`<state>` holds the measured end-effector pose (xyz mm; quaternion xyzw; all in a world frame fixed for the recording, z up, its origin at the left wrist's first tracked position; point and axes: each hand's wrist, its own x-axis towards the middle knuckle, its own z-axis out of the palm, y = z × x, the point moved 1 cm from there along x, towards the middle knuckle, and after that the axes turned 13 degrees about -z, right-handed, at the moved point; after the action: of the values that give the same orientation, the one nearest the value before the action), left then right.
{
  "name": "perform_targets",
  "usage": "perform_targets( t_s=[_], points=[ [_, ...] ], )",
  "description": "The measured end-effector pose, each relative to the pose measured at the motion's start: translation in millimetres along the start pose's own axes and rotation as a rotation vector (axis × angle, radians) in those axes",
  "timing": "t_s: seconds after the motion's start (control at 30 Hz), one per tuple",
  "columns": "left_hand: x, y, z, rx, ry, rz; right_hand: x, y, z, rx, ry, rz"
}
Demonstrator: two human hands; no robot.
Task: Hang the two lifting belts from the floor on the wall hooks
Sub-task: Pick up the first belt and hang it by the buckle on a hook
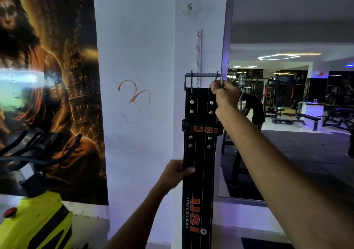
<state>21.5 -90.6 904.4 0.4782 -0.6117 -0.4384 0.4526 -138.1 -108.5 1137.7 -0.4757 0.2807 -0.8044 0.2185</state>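
Both our hands are clamped on one lifting belt (pixel 199 153): our right hand (pixel 227 97) pinches the right end of the steel buckle (pixel 203 80) at the top; our left hand (pixel 177 174) grips the belt's left edge lower down, thumb over the front; the two hands sit well apart along the strap. The belt hangs upright against the white pillar (pixel 138 114), its buckle level with the foot of the wall hook rail (pixel 198 57); we cannot tell whether the buckle bar has caught a hook yet. We judge the hanging step to be in hand. Risks from here: if we let go before the bar seats on a hook, the belt drops to the floor; a tilted buckle may slip off sideways. The second belt is not in view. Left of the pillar hangs a large poster (pixel 47 95); right of it stands a mirror (pixel 287 95).
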Motion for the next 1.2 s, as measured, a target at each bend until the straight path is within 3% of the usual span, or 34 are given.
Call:
perform_targets(
  t_s=[0.17, 0.43, 0.83, 0.9, 1.0, 1.1, 1.2],
  points=[
    [-8.5, -34.6, 5.8, 0.012, -0.019, -0.068, 5.1, -13.8, -0.2, 0.031, -0.005, -0.055],
    [2.3, 49.3, -6.2, -0.18, 0.111, 0.077, -2.2, -13.7, 1.2, 0.08, -0.034, 0.006],
    [-13.3, -34.2, -9.1, 0.253, -0.064, -0.019, -16.3, -25.7, -6.2, 0.045, 0.01, 0.056],
    [-16.0, -19.4, -10.4, 0.238, -0.043, -0.015, -17.7, -25.8, -6.5, 0.047, 0.006, 0.053],
    [-14.7, 30.0, -18.2, 0.025, 0.094, 0.027, -17.8, -23.0, -7.3, 0.039, -0.003, 0.047],
    [-11.6, 98.1, -31.9, -0.194, 0.208, 0.157, -16.9, -16.7, -5.7, 0.027, -0.009, 0.026],
    [-6.7, 152.2, -44.5, -0.228, 0.229, 0.272, -20.9, -11.9, -0.9, 0.017, -0.041, 0.016]
  ],
)
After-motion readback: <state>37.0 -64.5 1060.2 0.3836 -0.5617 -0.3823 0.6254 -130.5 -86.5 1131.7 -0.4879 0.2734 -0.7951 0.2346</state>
